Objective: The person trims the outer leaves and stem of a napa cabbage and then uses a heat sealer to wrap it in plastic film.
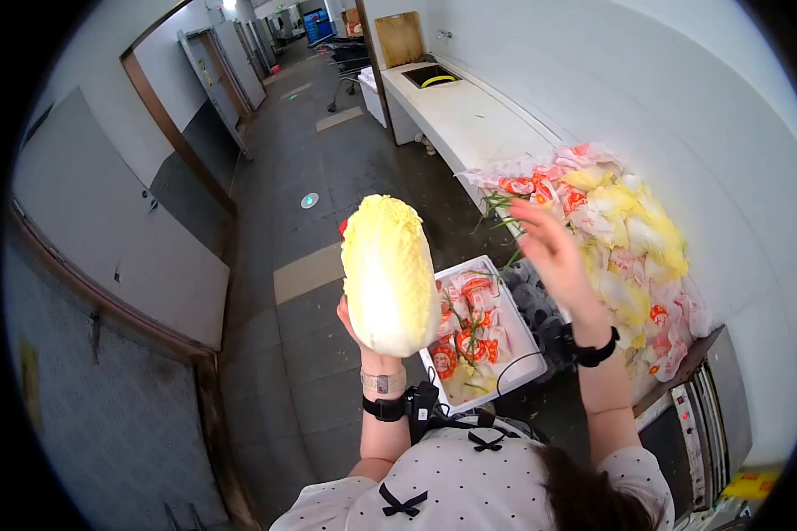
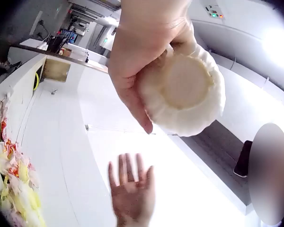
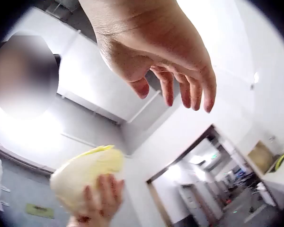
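A napa cabbage [image 1: 389, 274], pale yellow at the top and white toward its base, is held upright in front of the body. My left hand [image 2: 144, 47] grips it, thumb and fingers round its side; in the head view the cabbage hides most of that hand. The cut stem end [image 2: 187, 82] shows in the left wrist view. Off to the right, my right hand [image 1: 553, 252] is raised apart from the cabbage and holds nothing. Its fingers [image 3: 184, 87] are loosely extended in the right wrist view.
Below stands a white foam box [image 1: 527, 358] with several items in red-printed wrappers. Loose yellow leaves [image 1: 628, 212] and crumpled wrappers pile up on the long white counter [image 1: 487, 124] at right. A sink [image 1: 432, 76] lies at its far end. Grey doors [image 1: 115, 212] line the corridor's left.
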Demonstrator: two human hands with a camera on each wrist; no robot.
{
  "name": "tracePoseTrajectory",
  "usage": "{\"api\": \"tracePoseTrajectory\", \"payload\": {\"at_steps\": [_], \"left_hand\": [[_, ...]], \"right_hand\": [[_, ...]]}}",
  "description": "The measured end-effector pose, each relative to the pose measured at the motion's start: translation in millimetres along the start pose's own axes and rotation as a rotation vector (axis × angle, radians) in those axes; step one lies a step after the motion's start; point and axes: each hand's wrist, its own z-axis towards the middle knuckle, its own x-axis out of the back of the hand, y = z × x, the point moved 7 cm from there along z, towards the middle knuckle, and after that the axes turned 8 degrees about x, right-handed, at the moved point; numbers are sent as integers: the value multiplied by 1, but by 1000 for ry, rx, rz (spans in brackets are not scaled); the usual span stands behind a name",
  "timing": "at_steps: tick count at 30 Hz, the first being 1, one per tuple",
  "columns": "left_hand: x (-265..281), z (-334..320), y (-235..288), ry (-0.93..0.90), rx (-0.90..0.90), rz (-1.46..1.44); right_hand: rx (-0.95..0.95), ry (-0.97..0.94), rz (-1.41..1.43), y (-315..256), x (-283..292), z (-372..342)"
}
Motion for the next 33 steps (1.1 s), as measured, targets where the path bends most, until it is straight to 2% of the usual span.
{"api": "tracePoseTrajectory", "payload": {"at_steps": [2,3,5,8,11,12,15,16,19,20,23,26,30,33], "left_hand": [[-7,-5,2,9,-61,94],[-7,-9,1,4,-62,135],[-4,-15,-3,-12,-31,211],[4,-18,-6,-49,46,291],[8,-18,-5,-78,92,347],[9,-18,-4,-77,101,360],[15,-18,-1,-21,118,357],[16,-18,0,16,125,351],[13,-15,1,87,124,363],[11,-14,1,104,120,372],[-6,-12,0,9,97,493],[-6,-13,-1,33,114,564],[-2,-12,-1,47,103,539],[2,-13,0,85,94,516]], "right_hand": [[130,-135,-36,-47,-33,12],[99,-76,76,-54,-45,13],[100,-76,10,-68,-65,18],[68,72,-25,-63,-65,22],[153,125,-24,-56,-62,20],[122,125,-21,-56,-60,20],[-110,169,320,-42,-57,22],[-225,74,398,-41,-57,23],[-307,-159,515,-28,-65,24],[-319,-178,499,-31,-68,24],[-318,-96,393,-19,-69,29],[-251,-39,275,-19,-68,29],[-181,-50,318,-32,-66,26],[-132,-6,183,-47,-59,22]]}}
